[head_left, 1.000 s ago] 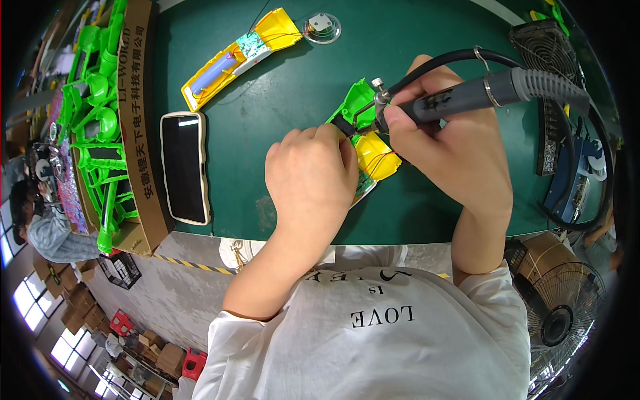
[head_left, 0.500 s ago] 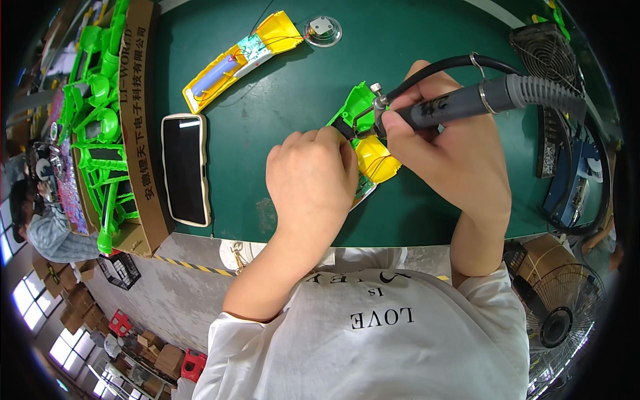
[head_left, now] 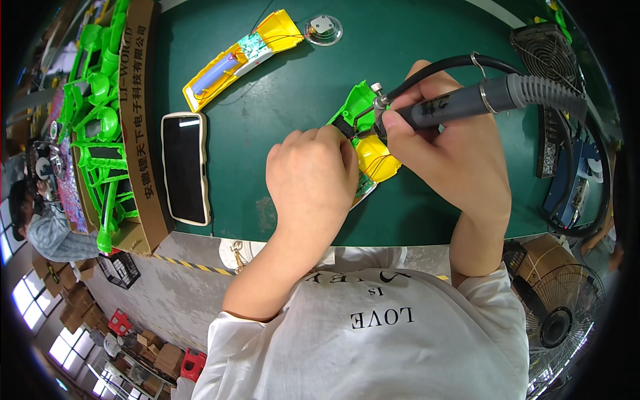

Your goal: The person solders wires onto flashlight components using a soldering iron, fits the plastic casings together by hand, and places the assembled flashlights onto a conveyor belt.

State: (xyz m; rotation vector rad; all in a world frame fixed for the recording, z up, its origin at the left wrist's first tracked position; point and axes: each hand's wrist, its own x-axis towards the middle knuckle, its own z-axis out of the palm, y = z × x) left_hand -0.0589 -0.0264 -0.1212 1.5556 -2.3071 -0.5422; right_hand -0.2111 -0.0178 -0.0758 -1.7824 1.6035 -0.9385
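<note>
My right hand grips a soldering iron with a dark grey handle and a metal wire-feed fitting at its front. The iron's tip points down at the joint between a green plastic shell and a yellow plastic shell. Close beside them, my left hand is closed, its fingers curled over the near edge of the shells. What those fingertips pinch is hidden. Thin dark wires lie in the yellow shell, and part of a green circuit board shows beneath it next to my left hand.
Farther back lies another opened yellow shell with a battery and circuit board, wired to a clear round speaker. A phone and a cardboard box of green shells are left. A small fan and blue soldering station stand right.
</note>
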